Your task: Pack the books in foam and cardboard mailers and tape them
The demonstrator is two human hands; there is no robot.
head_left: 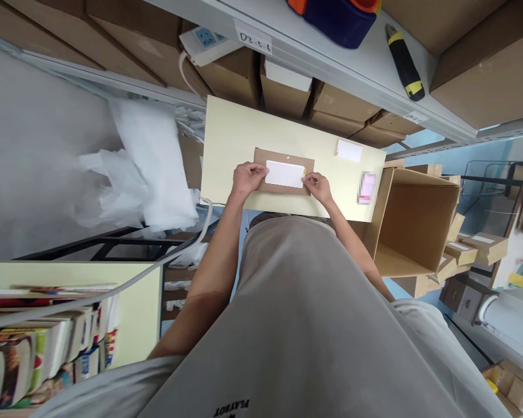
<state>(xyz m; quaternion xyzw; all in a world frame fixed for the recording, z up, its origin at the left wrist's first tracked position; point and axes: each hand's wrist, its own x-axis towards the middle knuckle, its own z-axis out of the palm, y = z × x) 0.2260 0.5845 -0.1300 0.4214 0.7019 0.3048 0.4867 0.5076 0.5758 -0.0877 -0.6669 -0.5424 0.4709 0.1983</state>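
Observation:
A flat brown cardboard package [284, 155] lies on the pale yellow tabletop [230, 128] in front of me. Over its upper face is a white label [285, 174] with a small yellow mark near its right end. My left hand [246, 178] pinches the label's left end between thumb and fingers. At the opposite end, my right hand [318, 186] pinches the label's lower right corner. Whether the label is stuck down or only laid on the cardboard, I cannot tell. Another white label [348, 150] lies farther right on the tabletop.
An open cardboard box [412, 223] stands at the table's right end. White plastic wrap [152, 162] hangs on the left. Books [47, 342] stand lower left, with a grey hose [174, 252] crossing above them. A black-and-yellow cutter [405, 67] lies on the shelf above.

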